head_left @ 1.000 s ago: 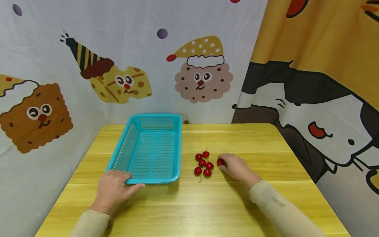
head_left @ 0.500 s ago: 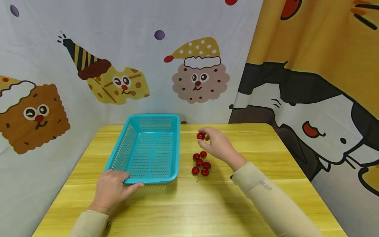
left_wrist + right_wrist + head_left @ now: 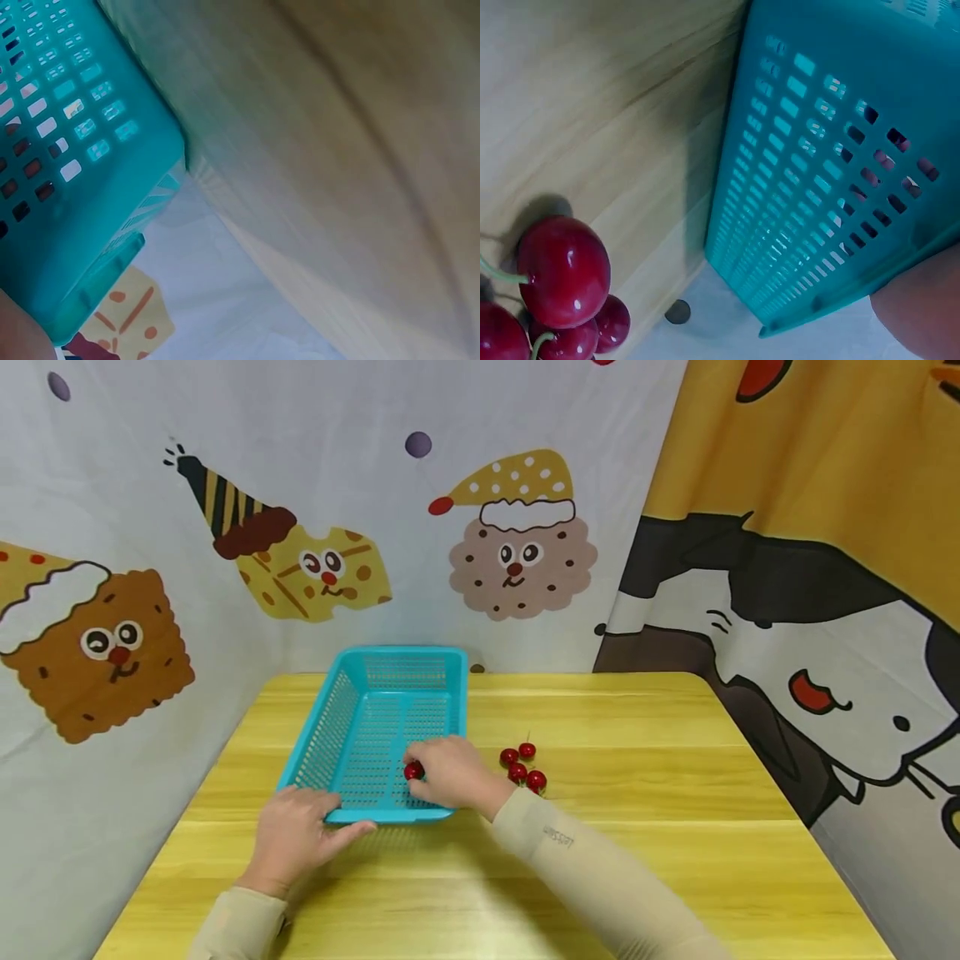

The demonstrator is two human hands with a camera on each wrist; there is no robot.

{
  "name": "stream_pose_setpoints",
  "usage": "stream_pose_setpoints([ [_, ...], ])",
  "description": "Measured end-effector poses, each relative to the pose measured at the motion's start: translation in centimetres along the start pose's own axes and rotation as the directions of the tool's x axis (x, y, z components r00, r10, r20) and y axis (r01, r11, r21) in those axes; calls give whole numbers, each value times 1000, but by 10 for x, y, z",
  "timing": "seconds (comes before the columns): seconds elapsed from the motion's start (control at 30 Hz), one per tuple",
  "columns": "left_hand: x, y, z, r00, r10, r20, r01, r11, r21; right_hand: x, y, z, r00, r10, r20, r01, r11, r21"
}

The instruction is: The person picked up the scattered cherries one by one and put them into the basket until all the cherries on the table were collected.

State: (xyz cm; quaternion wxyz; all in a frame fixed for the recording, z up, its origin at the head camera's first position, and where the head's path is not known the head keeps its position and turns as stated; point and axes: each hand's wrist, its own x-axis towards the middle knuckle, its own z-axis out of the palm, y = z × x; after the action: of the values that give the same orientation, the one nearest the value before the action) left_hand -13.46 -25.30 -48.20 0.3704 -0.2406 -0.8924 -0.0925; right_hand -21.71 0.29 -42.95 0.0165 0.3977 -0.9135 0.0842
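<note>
My left hand (image 3: 296,839) grips the near left corner of a turquoise plastic basket (image 3: 306,739), fingers over the rim and thumb along the near edge. Inside the basket, low towards its near right corner, my right hand (image 3: 453,774) pinches a red cherry (image 3: 413,771) between thumb and fingertips. To the right of the basket lie several more cherries (image 3: 536,781) with stems, partly covered by the right hand and sleeve. The right wrist view shows one glossy cherry (image 3: 564,271) large beside the perforated basket wall (image 3: 802,157). A basket corner (image 3: 112,165) fills the left of the left wrist view.
Both hands work over a light wooden table (image 3: 637,760). Behind it hangs a white cloth (image 3: 420,552) printed with cartoon biscuits and cheese, with a yellow cartoon curtain (image 3: 825,477) at the right.
My right hand has lifted the cherry from right of the pile, carried it left past the far side and lowered it into the basket. The left hand has stayed on the rim.
</note>
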Motion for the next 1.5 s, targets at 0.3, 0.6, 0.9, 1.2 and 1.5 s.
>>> stream_pose_setpoints([
  [0.3,1,1,-3,1000,13,-14,-13,1000,-1,3,-3,4,999,26,28,-23,994,-102],
  [0.6,2,3,-2,999,27,-47,-27,1000,-5,1,-4,6,997,48,54,-41,992,-122],
  [0.9,4,4,-3,998,31,-63,-32,999,-8,1,-3,9,999,39,18,-36,992,-125],
  [1.2,4,3,-3,997,29,-78,-30,1000,-5,0,-2,8,999,10,-36,-12,999,-51],
  [1.5,3,3,-2,999,19,-42,-19,1000,10,-17,35,-9,943,59,-328,-3,986,169],
])
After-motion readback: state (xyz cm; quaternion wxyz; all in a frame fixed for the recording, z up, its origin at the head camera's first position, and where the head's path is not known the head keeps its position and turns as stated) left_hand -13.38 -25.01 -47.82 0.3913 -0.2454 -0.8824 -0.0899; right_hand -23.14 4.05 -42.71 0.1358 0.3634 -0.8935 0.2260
